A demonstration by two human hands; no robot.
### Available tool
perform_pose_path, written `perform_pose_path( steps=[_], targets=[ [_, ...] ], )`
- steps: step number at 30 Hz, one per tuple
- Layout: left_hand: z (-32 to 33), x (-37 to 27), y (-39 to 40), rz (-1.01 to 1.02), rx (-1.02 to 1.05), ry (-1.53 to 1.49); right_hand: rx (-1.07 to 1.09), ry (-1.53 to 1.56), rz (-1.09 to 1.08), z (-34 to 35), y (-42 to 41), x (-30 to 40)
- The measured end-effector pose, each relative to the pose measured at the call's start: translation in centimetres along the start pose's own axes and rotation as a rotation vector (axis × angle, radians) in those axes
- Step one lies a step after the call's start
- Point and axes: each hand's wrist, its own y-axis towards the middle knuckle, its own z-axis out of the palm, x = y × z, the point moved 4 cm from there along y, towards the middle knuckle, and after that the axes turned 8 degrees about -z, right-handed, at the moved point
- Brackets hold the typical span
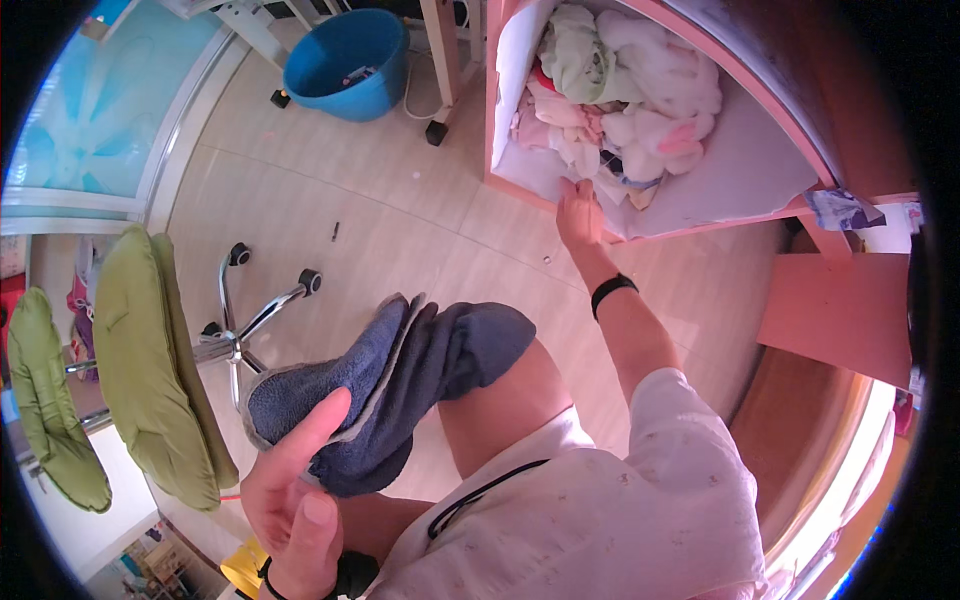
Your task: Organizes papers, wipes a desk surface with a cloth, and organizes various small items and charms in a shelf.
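Note:
A dark blue-grey cloth (442,360) with a light edge hangs from my left hand (300,480) and drapes over my bare knee. The thumb and a finger of that hand show in front of the cloth; the rest of its grip is partly hidden. My right hand (580,214) reaches to the near edge of an open pink drawer (739,225) with a white inside, its fingertips over the rim. Whether they grip the rim cannot be told. Inside the drawer lie a pale green garment (581,56), fluffy white clothing (664,75) and pink clothes (551,109) in a heap.
A blue plastic bin (345,67) stands on the tiled floor by a white wheeled frame. On the left is a green padded swivel chair (150,367) with a chrome wheeled base (235,345). A yellow container (244,566) is at the lower left, a pink panel (840,315) at the right.

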Motion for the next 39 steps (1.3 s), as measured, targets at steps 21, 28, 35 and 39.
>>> perform_pose_path(
  steps=[21, 28, 35, 39],
  targets=[
    [0.0, 0.0, -0.6, -0.033, -0.089, 0.056, 0.003, -0.102, -0.139, -1.9, -0.2, 0.8],
    [0.1, 0.1, -0.2, -0.052, -0.057, 0.071, 0.086, 0.182, -0.305, 0.7, -2.0, 0.6],
    [0.1, 0.0, 0.2, -0.093, -0.077, 0.176, 0.384, 1.61, 0.065, -15.8, -1.2, 16.2],
    [0.3, -0.5, 0.4, 0.07, -0.138, 0.465, 0.541, 1.575, -0.408, -26.2, -2.7, 24.1]
  ],
)
